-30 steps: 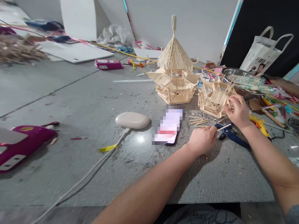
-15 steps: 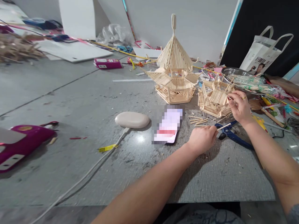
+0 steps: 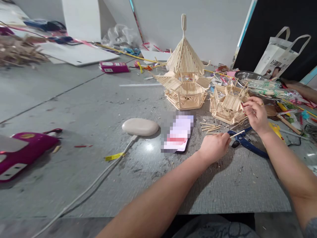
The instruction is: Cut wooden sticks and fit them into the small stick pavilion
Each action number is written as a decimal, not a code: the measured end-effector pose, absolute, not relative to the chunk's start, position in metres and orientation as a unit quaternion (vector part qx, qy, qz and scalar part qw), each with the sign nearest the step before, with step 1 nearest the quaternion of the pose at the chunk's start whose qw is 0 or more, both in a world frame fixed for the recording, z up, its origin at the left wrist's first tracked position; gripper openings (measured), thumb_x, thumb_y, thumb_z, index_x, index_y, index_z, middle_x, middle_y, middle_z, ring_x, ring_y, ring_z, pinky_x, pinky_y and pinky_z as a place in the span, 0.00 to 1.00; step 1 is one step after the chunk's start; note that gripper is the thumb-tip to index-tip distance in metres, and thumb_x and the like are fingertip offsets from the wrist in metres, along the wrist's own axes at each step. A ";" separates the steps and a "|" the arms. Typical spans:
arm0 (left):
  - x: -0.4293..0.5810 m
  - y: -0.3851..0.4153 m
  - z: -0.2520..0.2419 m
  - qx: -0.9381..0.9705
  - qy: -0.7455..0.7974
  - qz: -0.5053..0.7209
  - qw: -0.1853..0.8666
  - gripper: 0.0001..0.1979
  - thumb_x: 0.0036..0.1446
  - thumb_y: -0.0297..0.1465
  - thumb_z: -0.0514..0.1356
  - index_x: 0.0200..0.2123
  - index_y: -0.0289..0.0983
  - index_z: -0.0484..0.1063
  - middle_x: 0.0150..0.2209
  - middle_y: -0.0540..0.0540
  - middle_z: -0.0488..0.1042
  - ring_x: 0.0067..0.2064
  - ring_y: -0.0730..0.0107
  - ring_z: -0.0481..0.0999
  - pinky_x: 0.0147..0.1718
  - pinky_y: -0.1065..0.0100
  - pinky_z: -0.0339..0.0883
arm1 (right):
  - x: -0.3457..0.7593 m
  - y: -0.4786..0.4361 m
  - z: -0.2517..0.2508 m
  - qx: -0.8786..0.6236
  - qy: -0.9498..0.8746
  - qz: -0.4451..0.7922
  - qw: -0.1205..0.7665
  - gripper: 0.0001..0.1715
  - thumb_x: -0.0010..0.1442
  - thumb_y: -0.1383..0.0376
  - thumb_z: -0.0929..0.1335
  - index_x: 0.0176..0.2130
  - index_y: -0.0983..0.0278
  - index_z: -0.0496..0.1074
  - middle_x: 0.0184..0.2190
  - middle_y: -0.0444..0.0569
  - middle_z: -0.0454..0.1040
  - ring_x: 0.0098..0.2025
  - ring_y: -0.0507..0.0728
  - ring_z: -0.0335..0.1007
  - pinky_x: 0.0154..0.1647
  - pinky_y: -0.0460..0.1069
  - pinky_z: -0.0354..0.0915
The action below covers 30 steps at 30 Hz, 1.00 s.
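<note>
My left hand [image 3: 215,146] rests low over the table, its fingers closed around a thin wooden stick [image 3: 237,134] that points right. Beside the smaller stick-built pavilion [image 3: 229,105], my right hand [image 3: 258,114] has its thumb and fingertips drawn together at the right edge of the roof. Whatever is between those fingertips is too small to make out. Several short cut sticks [image 3: 210,127] lie in front of this model. Blue-handled pliers [image 3: 252,148] lie under and right of the stick's tip. A taller pavilion with a pointed roof [image 3: 185,61] stands to the left.
A phone [image 3: 179,132] lies left of my left hand, near a white oval device [image 3: 140,127] with a cable. Farther left sits a magenta power strip [image 3: 29,148]. Packaged sticks [image 3: 269,91], a metal bowl [image 3: 247,75] and a white bag [image 3: 276,58] crowd the right.
My right hand has shifted slightly right and down at the smaller pavilion's edge. My left hand keeps the stick in nearly the same place.
</note>
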<state>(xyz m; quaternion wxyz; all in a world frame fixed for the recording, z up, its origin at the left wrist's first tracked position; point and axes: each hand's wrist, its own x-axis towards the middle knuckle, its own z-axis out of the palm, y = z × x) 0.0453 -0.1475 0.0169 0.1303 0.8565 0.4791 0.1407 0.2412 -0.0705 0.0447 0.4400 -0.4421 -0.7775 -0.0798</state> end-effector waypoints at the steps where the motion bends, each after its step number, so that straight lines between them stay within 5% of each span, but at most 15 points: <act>1: 0.045 -0.148 0.017 0.856 0.479 0.141 0.130 0.16 0.62 0.34 0.43 0.37 0.36 0.68 0.35 0.43 0.76 0.36 0.63 0.76 0.33 0.64 0.68 | 0.242 -0.074 0.045 -0.442 -0.766 -0.075 0.461 0.15 0.58 0.53 0.62 0.35 0.61 0.69 0.42 0.52 0.67 0.46 0.58 0.65 0.45 0.56 0.64; 9: 0.046 -0.147 0.013 0.845 0.492 0.171 0.118 0.17 0.62 0.35 0.43 0.35 0.36 0.70 0.33 0.43 0.76 0.32 0.65 0.76 0.30 0.67 0.66 | 0.254 -0.113 0.042 -0.476 -0.661 0.049 0.578 0.11 0.52 0.58 0.69 0.29 0.61 0.66 0.26 0.43 0.69 0.28 0.51 0.66 0.31 0.49 0.65; 23: 0.050 -0.141 -0.001 0.752 0.470 0.352 0.298 0.12 0.58 0.34 0.50 0.27 0.36 0.68 0.21 0.52 0.66 0.24 0.76 0.63 0.25 0.74 0.54 | 0.229 -0.139 0.010 -0.495 -0.622 0.378 0.474 0.27 0.54 0.45 0.63 0.19 0.61 0.58 0.12 0.38 0.59 0.14 0.47 0.57 0.17 0.44 0.55; 30: 0.052 -0.144 0.001 0.760 0.417 0.340 0.365 0.11 0.57 0.33 0.50 0.26 0.35 0.67 0.21 0.53 0.63 0.24 0.77 0.61 0.24 0.74 0.54 | 0.224 -0.140 0.010 -0.481 -0.572 0.466 0.473 0.19 0.49 0.52 0.69 0.37 0.61 0.68 0.21 0.38 0.68 0.18 0.47 0.63 0.18 0.44 0.58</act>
